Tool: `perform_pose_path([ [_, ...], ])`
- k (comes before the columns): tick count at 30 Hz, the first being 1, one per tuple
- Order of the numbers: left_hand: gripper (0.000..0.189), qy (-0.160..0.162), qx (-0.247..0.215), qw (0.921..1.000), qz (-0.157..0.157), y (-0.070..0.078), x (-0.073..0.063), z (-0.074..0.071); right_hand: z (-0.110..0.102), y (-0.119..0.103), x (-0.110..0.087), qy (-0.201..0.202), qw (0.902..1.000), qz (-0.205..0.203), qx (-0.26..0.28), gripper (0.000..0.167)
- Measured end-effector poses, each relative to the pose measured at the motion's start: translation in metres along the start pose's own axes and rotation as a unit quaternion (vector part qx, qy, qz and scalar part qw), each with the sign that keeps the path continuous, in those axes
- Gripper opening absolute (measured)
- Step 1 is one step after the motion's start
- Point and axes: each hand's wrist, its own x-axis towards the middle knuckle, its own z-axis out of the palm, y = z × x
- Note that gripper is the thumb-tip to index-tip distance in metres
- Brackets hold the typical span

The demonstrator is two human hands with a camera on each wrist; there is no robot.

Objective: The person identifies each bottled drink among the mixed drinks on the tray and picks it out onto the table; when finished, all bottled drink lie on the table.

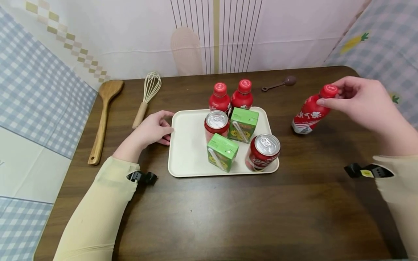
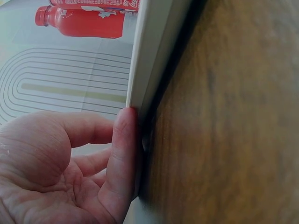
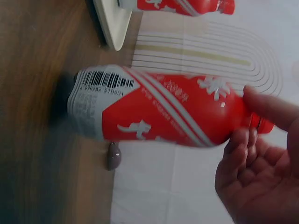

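In the head view, my left hand (image 1: pixel 154 127) grips the left edge of a cream tray (image 1: pixel 186 145), thumb at the rim; in the left wrist view, a fingertip (image 2: pixel 124 123) lies against that rim. My right hand (image 1: pixel 362 99) pinches a red bottle (image 1: pixel 310 112) by its cap and neck, to the right of the tray. The bottle leans, its base toward the tray; whether it touches the table I cannot tell. Upon the tray stand two red bottles (image 1: pixel 220 98), two green drink cartons (image 1: pixel 222 152) with straws, and two red cans (image 1: pixel 262 154).
A wooden spatula (image 1: pixel 103 119) and a whisk (image 1: pixel 147 98) lie left of the tray on the dark wooden table (image 1: pixel 209 217). Behind the held bottle is a small brown spoon (image 1: pixel 284 82). Patterned cloth (image 1: pixel 137 29) hangs along the back and sides.
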Motion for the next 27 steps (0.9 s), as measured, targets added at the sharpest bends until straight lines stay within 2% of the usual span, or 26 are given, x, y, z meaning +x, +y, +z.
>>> perform_pose_path([
  [9,0.061,-0.003,0.002,1.0000,0.002,0.003,0.001,0.003,0.014,-0.009,0.029,-0.032,0.9979,-0.012,0.055,0.034],
  [17,0.060,0.000,0.009,1.0000,0.004,0.006,0.003,0.003,0.024,-0.013,0.042,-0.025,0.9990,-0.024,0.029,0.038],
  [27,0.061,0.003,0.007,1.0000,0.000,-0.001,0.002,-0.001,0.032,-0.018,0.051,-0.038,0.9980,-0.044,0.024,0.041],
])
